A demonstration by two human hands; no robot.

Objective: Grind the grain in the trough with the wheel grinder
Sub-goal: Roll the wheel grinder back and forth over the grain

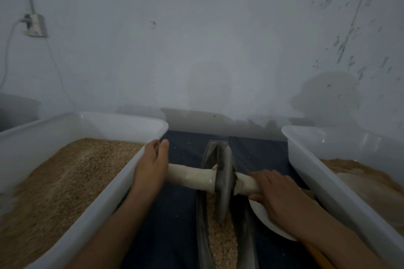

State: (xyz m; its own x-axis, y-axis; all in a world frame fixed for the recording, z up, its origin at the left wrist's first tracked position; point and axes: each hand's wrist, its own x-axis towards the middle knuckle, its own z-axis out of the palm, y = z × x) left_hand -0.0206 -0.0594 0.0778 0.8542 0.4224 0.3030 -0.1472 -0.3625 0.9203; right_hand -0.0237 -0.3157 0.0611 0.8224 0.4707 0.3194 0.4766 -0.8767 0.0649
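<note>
Two hands work the grey stone wheel grinder (224, 183): left hand (150, 168) flat on its pale axle, right hand (277, 199) gripping; coarse tan grain (220, 242) in the narrow dark trough (202, 220) remains largely unground.

Left hand (150, 166) lies flat, fingers straight, pointing forward, forearm extended. Right hand (277, 196) curls palm-down in a grip, forearm angled inward.

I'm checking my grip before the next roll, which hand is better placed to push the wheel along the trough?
Right hand: its fingers wrap the wheel grinder handle. The left hand lies flat on its handle end.
</note>
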